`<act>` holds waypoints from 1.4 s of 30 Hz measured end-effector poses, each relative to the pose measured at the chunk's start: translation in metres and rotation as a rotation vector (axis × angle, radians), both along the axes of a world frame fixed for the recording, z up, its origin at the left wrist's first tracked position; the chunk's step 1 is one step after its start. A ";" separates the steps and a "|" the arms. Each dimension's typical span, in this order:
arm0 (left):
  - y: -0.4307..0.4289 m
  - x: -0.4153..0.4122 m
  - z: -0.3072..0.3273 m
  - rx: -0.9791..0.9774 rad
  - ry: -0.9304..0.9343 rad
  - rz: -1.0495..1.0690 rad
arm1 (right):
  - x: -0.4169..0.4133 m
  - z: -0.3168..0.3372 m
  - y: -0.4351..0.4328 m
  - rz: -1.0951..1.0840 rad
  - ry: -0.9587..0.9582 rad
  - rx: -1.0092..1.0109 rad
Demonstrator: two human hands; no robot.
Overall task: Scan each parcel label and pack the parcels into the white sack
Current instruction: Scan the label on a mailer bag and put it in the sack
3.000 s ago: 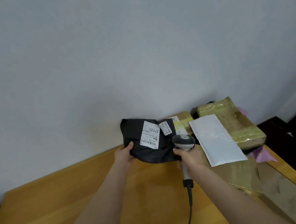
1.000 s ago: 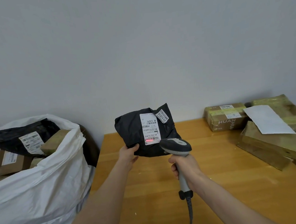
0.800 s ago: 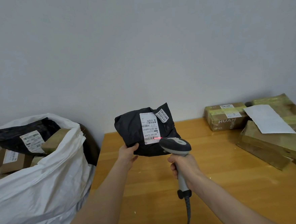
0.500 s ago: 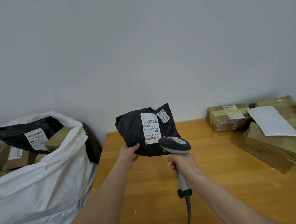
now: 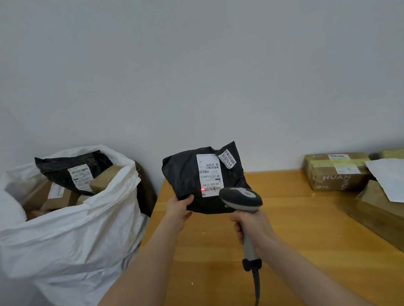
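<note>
My left hand (image 5: 179,208) grips the lower left corner of a black plastic parcel (image 5: 186,175) and holds it upright above the wooden table (image 5: 215,252). Its white label (image 5: 209,175) faces me, with a red scanner dot at the left end of the barcode. My right hand (image 5: 251,225) grips the handle of a grey barcode scanner (image 5: 241,199), whose head sits just in front of the parcel's lower right corner. The white sack (image 5: 65,234) stands open to the left of the table, holding a black parcel and several brown boxes.
At the table's right end lie a taped cardboard box (image 5: 336,171), a white padded envelope (image 5: 399,181) and flat brown parcels (image 5: 392,220). The scanner cable (image 5: 256,290) hangs down towards me. A plain wall runs behind everything.
Earlier the parcel lay by the pile on the right; now it is lifted upright near the sack. Over the last second the red dot has shifted along the barcode and the view has panned left.
</note>
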State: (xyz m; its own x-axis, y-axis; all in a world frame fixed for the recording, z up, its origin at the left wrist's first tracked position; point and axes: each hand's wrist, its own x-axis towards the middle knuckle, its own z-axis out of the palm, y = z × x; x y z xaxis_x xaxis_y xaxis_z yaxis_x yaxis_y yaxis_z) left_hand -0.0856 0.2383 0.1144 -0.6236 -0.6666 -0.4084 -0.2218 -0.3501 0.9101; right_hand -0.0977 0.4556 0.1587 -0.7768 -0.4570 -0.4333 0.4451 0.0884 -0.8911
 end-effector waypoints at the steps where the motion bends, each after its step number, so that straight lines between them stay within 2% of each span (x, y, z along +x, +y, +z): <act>1: -0.002 0.004 0.003 -0.006 0.008 0.011 | 0.000 0.001 -0.002 0.006 -0.004 -0.013; 6: -0.024 0.029 0.032 -0.047 0.063 0.066 | -0.005 0.018 -0.037 0.071 0.020 -0.069; 12: -0.101 0.073 0.094 -0.119 0.197 0.239 | -0.002 0.059 -0.137 0.147 0.115 -0.109; 18: -0.217 0.127 0.138 -0.227 0.322 0.422 | 0.028 0.090 -0.274 0.235 0.108 -0.156; 22: -0.312 0.159 0.152 -0.340 0.283 0.549 | 0.046 0.093 -0.368 0.243 0.058 -0.146; 26: -0.390 0.182 0.133 -0.456 0.017 0.565 | 0.058 0.078 -0.433 0.224 0.001 -0.125; 29: -0.416 0.187 0.103 -0.603 -0.405 0.470 | 0.059 0.065 -0.457 0.203 -0.042 -0.091; 30: -0.420 0.187 0.095 -0.713 -0.575 0.436 | 0.059 0.061 -0.463 0.189 -0.045 -0.071; 32: -0.423 0.182 0.088 -1.126 -0.901 0.319 | 0.057 0.053 -0.470 0.166 -0.043 -0.044; 33: -0.423 0.175 0.088 -1.308 -0.976 0.214 | 0.055 0.051 -0.472 0.153 -0.043 -0.038; 34: -0.423 0.168 0.088 -1.396 -0.985 0.074 | 0.053 0.049 -0.474 0.139 -0.049 -0.030; 35: -0.422 0.159 0.088 -1.382 -0.947 -0.077 | 0.051 0.048 -0.475 0.127 -0.061 -0.023; 38: -0.417 0.140 0.072 -1.103 -0.935 -0.450 | 0.048 0.046 -0.474 0.105 -0.104 -0.030; 40: -0.417 0.137 0.063 -1.072 -0.971 -0.459 | 0.044 0.046 -0.472 0.074 -0.117 -0.058; 42: -0.419 0.132 0.064 -1.183 -0.950 -0.339 | 0.038 0.045 -0.465 0.010 -0.108 -0.107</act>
